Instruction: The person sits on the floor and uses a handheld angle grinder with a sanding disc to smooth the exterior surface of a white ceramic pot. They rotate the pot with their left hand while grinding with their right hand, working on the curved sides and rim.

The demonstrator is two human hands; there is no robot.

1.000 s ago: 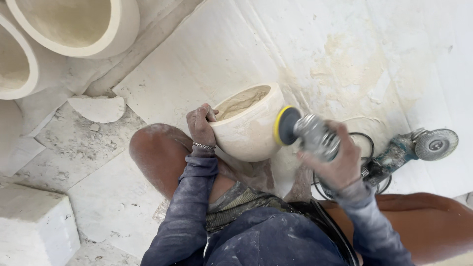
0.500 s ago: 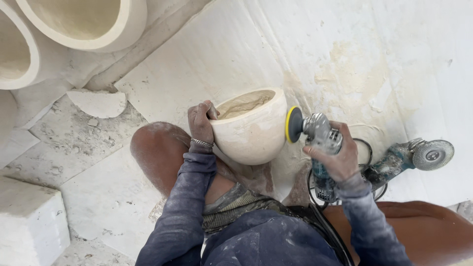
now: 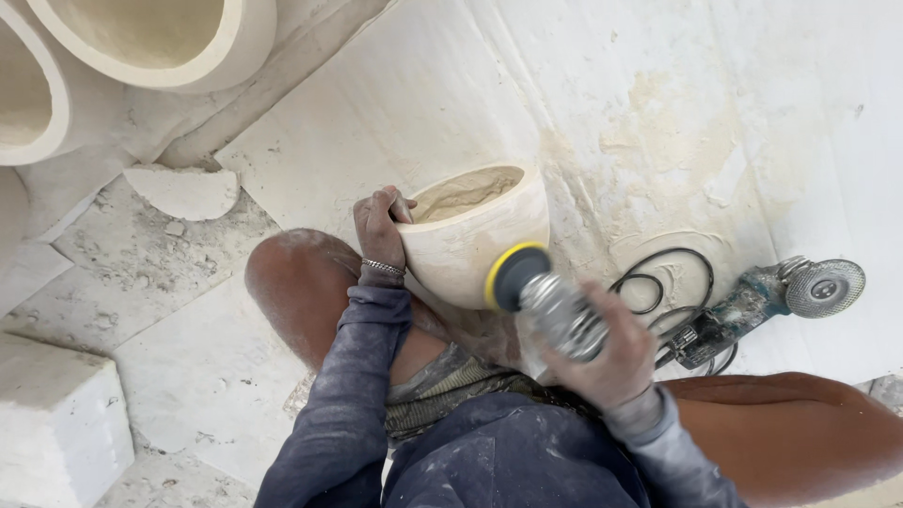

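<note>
Since half a second ago the sander (image 3: 550, 306) has slid lower along the bowl's wall. The one stone bowl (image 3: 470, 230) rests on the knee, tilted, mouth facing up and away. The left hand (image 3: 379, 226) grips its rim; the right hand (image 3: 611, 362) is wrapped round the sander. A second grinder (image 3: 762, 301) lies on the floor.

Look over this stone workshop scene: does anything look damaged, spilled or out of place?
A broken stone shard lies on the dusty floor by the large rings, and a spare grinder sits beside its tangled cable.
</note>
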